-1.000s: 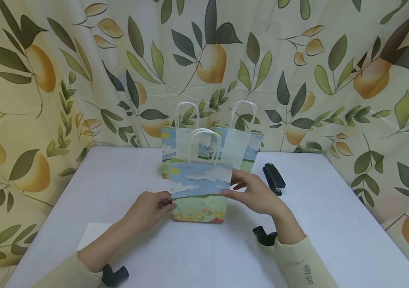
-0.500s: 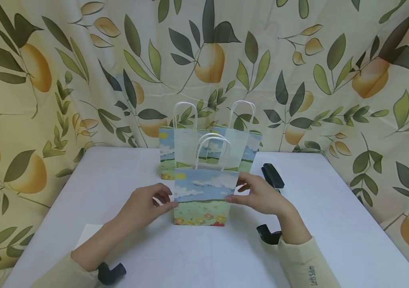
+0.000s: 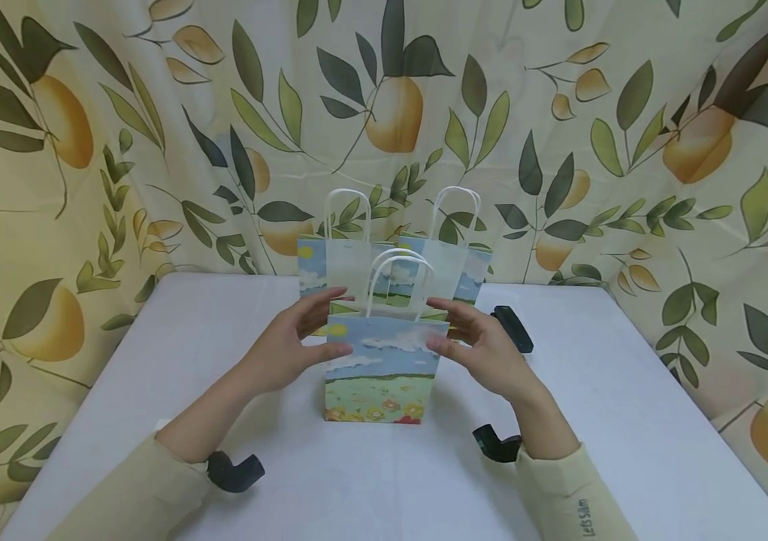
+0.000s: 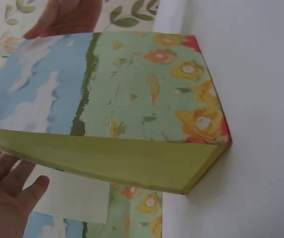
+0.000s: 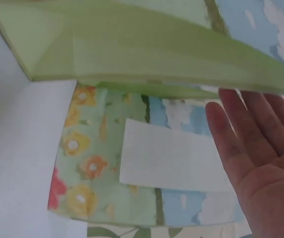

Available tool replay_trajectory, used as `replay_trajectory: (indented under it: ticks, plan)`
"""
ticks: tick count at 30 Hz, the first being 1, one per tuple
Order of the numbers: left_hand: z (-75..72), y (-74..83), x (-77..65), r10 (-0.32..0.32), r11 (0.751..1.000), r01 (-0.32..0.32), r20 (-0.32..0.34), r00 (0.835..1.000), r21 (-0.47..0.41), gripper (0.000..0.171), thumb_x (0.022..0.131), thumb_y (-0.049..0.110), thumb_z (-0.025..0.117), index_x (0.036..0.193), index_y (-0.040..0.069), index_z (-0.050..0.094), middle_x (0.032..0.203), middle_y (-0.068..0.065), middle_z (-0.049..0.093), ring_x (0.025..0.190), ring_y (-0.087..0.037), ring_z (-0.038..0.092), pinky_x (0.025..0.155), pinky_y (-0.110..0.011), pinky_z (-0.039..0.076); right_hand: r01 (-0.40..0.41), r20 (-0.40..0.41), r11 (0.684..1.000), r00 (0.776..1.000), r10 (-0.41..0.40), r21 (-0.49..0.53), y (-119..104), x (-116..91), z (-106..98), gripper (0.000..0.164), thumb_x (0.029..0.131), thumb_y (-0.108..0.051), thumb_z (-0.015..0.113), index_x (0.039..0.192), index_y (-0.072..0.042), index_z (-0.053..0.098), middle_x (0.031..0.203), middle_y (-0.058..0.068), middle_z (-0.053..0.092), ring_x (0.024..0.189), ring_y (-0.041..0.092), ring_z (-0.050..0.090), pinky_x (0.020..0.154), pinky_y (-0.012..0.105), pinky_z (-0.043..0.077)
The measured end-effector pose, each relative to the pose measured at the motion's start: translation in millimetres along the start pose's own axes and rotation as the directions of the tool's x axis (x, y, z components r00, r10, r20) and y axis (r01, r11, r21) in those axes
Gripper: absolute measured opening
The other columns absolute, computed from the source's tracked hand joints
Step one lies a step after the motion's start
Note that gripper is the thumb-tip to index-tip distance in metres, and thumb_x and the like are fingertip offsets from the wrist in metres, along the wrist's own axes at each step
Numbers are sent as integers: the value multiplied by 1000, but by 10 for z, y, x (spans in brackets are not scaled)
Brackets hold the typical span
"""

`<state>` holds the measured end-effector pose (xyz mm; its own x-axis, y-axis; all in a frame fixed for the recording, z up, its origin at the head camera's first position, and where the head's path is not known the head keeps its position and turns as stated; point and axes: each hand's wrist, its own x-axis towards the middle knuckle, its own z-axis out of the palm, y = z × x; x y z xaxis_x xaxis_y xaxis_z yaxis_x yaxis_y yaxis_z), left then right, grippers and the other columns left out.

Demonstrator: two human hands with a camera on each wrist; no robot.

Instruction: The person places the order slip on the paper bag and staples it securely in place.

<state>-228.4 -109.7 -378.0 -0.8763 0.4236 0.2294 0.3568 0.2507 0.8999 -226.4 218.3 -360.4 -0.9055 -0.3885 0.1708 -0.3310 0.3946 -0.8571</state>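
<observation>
Front paper bag w/ blue-sky, green-meadow print (image 3: 384, 370) stood upright at ctr of frame, white handles up, long axis vert., on white counter (image 3: 357, 481). L grip (image 3: 282, 349) & R grip (image 3: 492, 353) both wide, fingers loosely spread at its upper sides, partly hiding 2 similar bags behind (image 3: 311, 263). 1 black stapler (image 3: 512, 327) right of ctr, beyond R grip.

From above the near side of the table (image 3: 370, 488), the head view looks forward and down toward its far edge, while the wrist views, close in from left and right, share the front paper bag (image 3: 380, 391).
</observation>
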Motion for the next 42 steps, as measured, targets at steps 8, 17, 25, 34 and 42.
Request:
replay_trajectory:
  ticks: [8,17,25,34,42]
  plan:
    - [25,-16,109,-10,986,11,5,1000,-164,46,94,27,78,135,9,68,119,-14,76,105,-14,73,92,-31,58,35,-14,981,999,-32,189,-7,27,117,42,101,-13,68,142,-7,61,136,10,66,109,13,72,93,28,59]
    - [63,-32,139,20,967,-21,-6,1000,-253,34,97,19,74,120,-6,73,105,7,80,99,-7,73,90,-28,58,57,-62,986,997,-48,154,-26,28,157,29,103,-17,66,127,-3,71,118,2,78,105,9,73,93,27,59]
    - [101,-27,143,7,972,-17,-41,999,-235,28,98,17,73,113,-6,76,107,-1,80,99,-7,72,91,-27,57,52,-82,987,996,-39,152,-29,34,164,26,104,-15,65,121,2,73,118,8,78,109,6,72,97,25,56]
    - [75,-30,154,-18,980,14,-22,1000,-199,27,98,20,72,113,-2,77,109,-7,80,99,-8,71,92,-27,56,35,-98,988,995,-20,152,-39,34,152,26,103,-16,65,117,4,75,112,-1,79,110,6,71,99,24,54]
    - [-35,-51,134,-41,993,45,36,999,-110,22,100,25,72,107,5,78,91,7,74,84,-6,63,79,-24,51,47,-105,990,994,-32,134,-42,50,147,25,104,-16,64,117,2,75,117,10,78,110,7,71,99,25,55]
